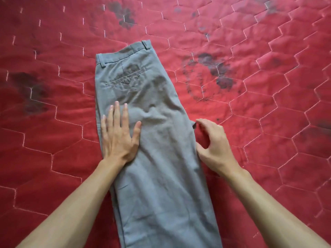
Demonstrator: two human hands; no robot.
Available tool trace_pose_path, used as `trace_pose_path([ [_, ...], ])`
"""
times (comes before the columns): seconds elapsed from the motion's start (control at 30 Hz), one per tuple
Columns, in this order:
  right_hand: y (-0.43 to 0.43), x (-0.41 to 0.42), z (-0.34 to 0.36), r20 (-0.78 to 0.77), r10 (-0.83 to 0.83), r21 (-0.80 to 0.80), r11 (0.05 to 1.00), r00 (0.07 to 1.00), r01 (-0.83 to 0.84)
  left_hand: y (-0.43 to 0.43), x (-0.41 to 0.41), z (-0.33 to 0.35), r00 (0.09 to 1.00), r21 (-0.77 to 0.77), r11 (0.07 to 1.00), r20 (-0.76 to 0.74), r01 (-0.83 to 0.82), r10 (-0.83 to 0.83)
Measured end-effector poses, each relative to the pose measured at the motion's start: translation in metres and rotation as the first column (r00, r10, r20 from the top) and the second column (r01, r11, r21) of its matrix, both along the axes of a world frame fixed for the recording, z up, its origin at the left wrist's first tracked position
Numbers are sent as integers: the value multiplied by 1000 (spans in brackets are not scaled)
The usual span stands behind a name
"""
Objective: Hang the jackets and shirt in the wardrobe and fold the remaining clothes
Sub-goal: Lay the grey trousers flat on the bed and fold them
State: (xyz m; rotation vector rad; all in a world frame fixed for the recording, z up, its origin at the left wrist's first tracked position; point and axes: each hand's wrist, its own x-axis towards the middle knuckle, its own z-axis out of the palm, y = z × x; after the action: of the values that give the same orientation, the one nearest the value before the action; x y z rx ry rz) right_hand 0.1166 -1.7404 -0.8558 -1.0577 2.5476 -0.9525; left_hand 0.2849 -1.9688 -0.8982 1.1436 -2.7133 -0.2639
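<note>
Grey trousers (pixel 155 158) lie on a red quilted bedspread (pixel 272 108), folded lengthwise leg over leg. Waistband (pixel 123 51) at the far end, back pocket (pixel 125 77) facing up, legs running off the near edge of view.

Left hand (pixel 118 135) lies flat on the left side of the trousers below the pocket, fingers straight and slightly spread, pressing the cloth.

Right hand (pixel 215 142) sits at the trousers' right edge, fingers curled, thumb touching the fabric; cannot tell whether it grips anything.

Dark stains (pixel 213 67) mark the bedspread right of the trousers.
</note>
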Motion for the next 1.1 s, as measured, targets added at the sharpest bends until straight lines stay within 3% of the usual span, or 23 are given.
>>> trace_pose_path([
  [0.1,-8,11,15,32,-110,-33,993,993,111,6,-2,1,1000,14,1000,13,6,-6],
  [0.2,-8,28,26,279,-128,-2,991,952,134,6,-4,3,1000,25,1000,13,-7,7],
  [0.37,0,45,32,364,-191,68,982,911,178,5,-5,5,1000,10,1000,20,-14,14],
  [0.47,-10,44,20,568,-179,118,984,803,136,5,-2,4,1000,1,1000,20,-15,15],
  [0.5,-18,40,18,667,-220,92,972,712,214,6,-2,4,1000,5,1000,19,-15,15],
  [0.53,-26,34,18,792,-251,66,941,557,330,6,-2,4,1000,8,1000,18,-15,15],
  [0.57,-35,27,21,913,-232,62,892,334,448,6,-2,4,1000,8,1000,16,-16,16],
  [0.63,-48,17,33,993,-97,120,807,-71,578,6,-3,5,1000,5,1000,16,-17,17],
  [0.7,-53,11,39,970,0,153,775,-242,614,7,-4,6,1000,10,1000,13,-19,19],
  [0.83,-60,2,42,946,115,158,655,-303,739,6,-5,6,1000,1,1000,10,-19,19],
  [0.97,-60,2,36,941,74,224,594,-330,773,5,-5,6,1000,1,1000,14,-14,14],
  [1.03,-56,-6,29,959,-25,245,581,-284,776,6,-4,6,1000,-6,1000,9,-19,19],
  [1.1,-51,-23,26,970,-138,241,494,-198,835,6,-4,5,1000,-12,1000,6,-19,19],
])
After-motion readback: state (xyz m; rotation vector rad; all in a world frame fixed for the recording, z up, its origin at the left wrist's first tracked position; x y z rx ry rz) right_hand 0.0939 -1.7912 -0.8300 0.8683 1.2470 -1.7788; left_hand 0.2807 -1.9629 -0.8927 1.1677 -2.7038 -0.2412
